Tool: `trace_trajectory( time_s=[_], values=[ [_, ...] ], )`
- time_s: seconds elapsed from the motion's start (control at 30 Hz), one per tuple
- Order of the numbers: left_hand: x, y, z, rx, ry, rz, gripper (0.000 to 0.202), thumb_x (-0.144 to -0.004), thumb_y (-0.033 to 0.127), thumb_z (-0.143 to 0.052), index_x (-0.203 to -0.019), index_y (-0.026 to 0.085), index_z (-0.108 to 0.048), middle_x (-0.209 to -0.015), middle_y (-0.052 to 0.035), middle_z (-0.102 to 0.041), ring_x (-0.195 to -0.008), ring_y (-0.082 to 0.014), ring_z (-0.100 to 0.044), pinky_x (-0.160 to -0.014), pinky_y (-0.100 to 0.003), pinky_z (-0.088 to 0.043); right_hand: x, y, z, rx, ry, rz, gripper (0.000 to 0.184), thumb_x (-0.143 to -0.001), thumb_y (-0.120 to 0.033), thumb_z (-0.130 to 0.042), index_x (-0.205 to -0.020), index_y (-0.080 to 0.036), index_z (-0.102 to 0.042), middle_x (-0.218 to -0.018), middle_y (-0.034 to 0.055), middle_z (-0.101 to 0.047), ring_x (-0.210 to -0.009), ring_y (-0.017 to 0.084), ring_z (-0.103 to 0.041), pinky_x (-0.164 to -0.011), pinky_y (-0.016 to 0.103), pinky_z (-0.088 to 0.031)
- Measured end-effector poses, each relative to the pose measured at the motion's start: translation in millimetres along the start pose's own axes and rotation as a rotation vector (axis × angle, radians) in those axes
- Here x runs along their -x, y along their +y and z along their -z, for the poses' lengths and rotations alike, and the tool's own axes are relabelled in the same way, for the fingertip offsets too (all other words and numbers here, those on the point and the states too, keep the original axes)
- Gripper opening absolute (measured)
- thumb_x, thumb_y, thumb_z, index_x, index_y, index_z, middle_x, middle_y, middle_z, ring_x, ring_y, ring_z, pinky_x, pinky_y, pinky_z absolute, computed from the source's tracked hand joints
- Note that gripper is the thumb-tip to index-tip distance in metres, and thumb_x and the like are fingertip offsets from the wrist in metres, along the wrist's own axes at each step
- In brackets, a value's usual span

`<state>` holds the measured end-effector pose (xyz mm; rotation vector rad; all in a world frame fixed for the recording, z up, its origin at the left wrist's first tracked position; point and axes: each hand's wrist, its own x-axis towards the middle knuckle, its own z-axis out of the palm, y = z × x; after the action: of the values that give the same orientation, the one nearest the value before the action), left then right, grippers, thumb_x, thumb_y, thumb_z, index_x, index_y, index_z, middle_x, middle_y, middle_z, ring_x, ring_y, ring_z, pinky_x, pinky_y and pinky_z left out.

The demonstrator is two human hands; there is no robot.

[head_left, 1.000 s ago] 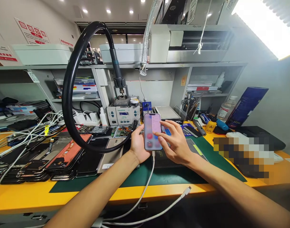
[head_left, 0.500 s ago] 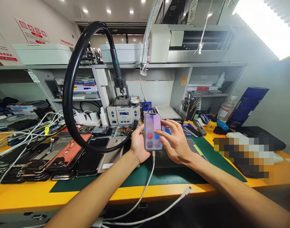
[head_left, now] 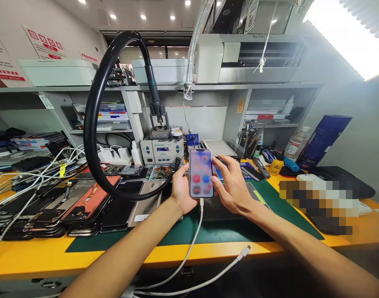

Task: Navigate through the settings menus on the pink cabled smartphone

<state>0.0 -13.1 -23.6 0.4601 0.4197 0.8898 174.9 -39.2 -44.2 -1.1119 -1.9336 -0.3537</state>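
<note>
A smartphone (head_left: 201, 173) with a lit, blurred screen stands tilted up toward me in the middle of the view. My left hand (head_left: 183, 188) is closed around its left side and lower back, with the thumb along the edge. A white charging cable (head_left: 200, 219) is plugged into the phone's bottom and hangs over the bench edge. At the phone's right side, my right hand (head_left: 231, 186) is open with bent, spread fingers. Its thumb and index tips are close to the phone's edge; whether they touch it I cannot tell.
Phone screens and bodies (head_left: 80, 200) lie stacked at left on a green mat (head_left: 214, 236). Behind stands a hot air station (head_left: 162, 151) with a thick black hose (head_left: 91, 124). At right are a clear bottle (head_left: 298, 142) and a yellow bottle (head_left: 276, 166). A loose cable end (head_left: 244, 251) hangs in front.
My right index finger has lifted off the phone screen and drawn back to the right. The pale menu panel on the screen is gone, leaving blurred icons. My left hand keeps its hold.
</note>
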Motion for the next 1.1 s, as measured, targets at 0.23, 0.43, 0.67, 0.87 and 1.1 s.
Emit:
trace_trajectory(
  time_s=[0.23,0.43,0.67,0.87,1.1],
  values=[
    [-0.9,-0.5,2.0,-0.035,-0.055,0.012,0.059,-0.101,0.052,-0.038,-0.124,0.008,-0.071,-0.103,-0.0209,-0.076,-0.089,-0.0338,-0.074,-0.084,-0.05,-0.058,1.0,2.6,0.7,-0.085,0.036,-0.065,0.049,-0.103,-0.035,-0.046,-0.149,-0.02,-0.046,-0.146,0.0198,-0.048,-0.137,0.035,-0.047,-0.113,0.06,-0.043],
    [-0.9,-0.2,3.7,-0.057,-0.049,0.019,0.065,-0.102,0.055,-0.034,-0.125,0.006,-0.07,-0.105,-0.0228,-0.075,-0.09,-0.035,-0.074,-0.083,-0.053,-0.058,0.5,2.6,1.9,-0.164,0.058,-0.1,0.045,-0.1,-0.031,-0.049,-0.144,-0.02,-0.052,-0.141,0.0181,-0.053,-0.133,0.033,-0.051,-0.112,0.06,-0.044],
    [-1.0,1.3,1.7,-0.049,-0.085,0.016,0.062,-0.104,0.052,-0.035,-0.128,0.007,-0.069,-0.108,-0.0225,-0.074,-0.094,-0.0346,-0.074,-0.086,-0.053,-0.058,0.4,0.0,6.1,-0.209,0.092,-0.133,0.035,-0.097,-0.029,-0.052,-0.13,-0.021,-0.064,-0.134,0.0161,-0.058,-0.128,0.032,-0.054,-0.109,0.056,-0.046],
    [1.2,8.9,2.1,-0.04,-0.198,0.089,0.065,-0.107,0.057,-0.03,-0.132,0.01,-0.066,-0.118,-0.0213,-0.072,-0.099,-0.0334,-0.072,-0.088,-0.059,-0.057,-6.9,-1.5,11.1,-0.621,-0.099,-0.45,0.049,-0.084,-0.029,-0.06,-0.132,-0.023,-0.059,-0.134,0.0119,-0.062,-0.124,0.031,-0.059,-0.108,0.055,-0.046],
    [-2.7,12.4,5.4,-0.193,-0.243,0.149,0.073,-0.106,0.062,-0.027,-0.126,0.006,-0.07,-0.113,-0.024,-0.072,-0.091,-0.0323,-0.073,-0.073,-0.048,-0.062,-9.1,-4.0,11.0,-1.084,-0.389,-0.631,0.061,-0.072,-0.022,-0.068,-0.131,-0.025,-0.054,-0.127,0.0066,-0.064,-0.117,0.025,-0.062,-0.101,0.043,-0.051]
  ],
)
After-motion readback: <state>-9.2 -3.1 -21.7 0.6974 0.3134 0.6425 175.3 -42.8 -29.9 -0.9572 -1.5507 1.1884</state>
